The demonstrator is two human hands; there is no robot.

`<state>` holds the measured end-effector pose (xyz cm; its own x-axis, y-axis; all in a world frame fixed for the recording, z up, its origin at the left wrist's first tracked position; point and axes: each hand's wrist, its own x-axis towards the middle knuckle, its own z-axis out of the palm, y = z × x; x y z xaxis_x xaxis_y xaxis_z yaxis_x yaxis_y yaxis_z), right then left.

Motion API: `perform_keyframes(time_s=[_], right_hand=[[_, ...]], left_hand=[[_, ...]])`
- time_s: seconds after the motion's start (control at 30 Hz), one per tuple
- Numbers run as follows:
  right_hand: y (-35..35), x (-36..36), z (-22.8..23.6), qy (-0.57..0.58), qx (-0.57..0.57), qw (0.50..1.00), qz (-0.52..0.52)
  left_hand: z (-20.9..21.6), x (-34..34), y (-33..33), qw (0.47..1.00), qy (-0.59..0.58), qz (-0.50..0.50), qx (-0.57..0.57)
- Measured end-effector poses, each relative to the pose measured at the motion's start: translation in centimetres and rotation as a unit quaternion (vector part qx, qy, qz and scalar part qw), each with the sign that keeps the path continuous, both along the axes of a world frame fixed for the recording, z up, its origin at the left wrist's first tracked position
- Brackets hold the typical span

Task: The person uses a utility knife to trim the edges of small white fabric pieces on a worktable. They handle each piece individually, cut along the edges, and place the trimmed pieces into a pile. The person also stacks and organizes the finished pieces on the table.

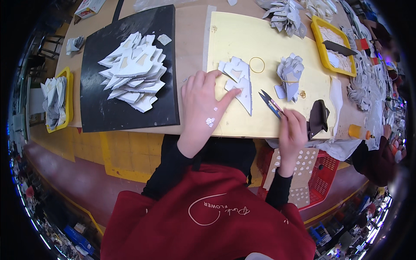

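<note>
Left hand (199, 96) lay spread on white pieces (246, 93), right hand (294, 130) pinched snips (271, 105); one banded bundle (290, 70) looked finished, a heap (134, 69) seemingly waiting.

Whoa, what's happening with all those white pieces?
A person is working on them at a table. The left hand presses some white pieces on a pale yellow board, while the right hand holds small snips. A banded bundle lies to the right, and a bigger pile sits left, on a black board.
</note>
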<state>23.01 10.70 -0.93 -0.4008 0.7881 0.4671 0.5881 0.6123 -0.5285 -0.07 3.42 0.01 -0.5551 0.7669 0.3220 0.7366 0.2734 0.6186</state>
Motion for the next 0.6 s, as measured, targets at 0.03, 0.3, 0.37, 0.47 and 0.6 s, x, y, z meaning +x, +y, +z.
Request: perform_keyframes(time_s=[0.03,0.3,0.37,0.47,0.6], right_hand=[[0.0,-1.1,-0.1,0.008,-0.052,0.999,-0.015],[-0.3,-1.8,1.1,0.013,-0.161,0.987,-0.006],[-0.9,-1.7,0.9,0.083,-0.234,0.968,-0.035],[-2.4,-2.3,1.0,0.270,-0.330,0.905,-0.018],[-4.0,-4.9,3.2,0.341,-0.423,0.839,0.033]], left_hand=[[-0.1,0.4,0.0,1.000,0.026,0.003,0.009],[-0.7,0.4,-1.1,0.944,-0.286,-0.133,0.093],[0.4,1.1,-2.0,0.878,-0.455,-0.115,0.094],[1.1,1.4,-2.7,0.825,-0.543,-0.099,0.124],[2.1,1.3,-3.4,0.786,-0.599,-0.112,0.104]])
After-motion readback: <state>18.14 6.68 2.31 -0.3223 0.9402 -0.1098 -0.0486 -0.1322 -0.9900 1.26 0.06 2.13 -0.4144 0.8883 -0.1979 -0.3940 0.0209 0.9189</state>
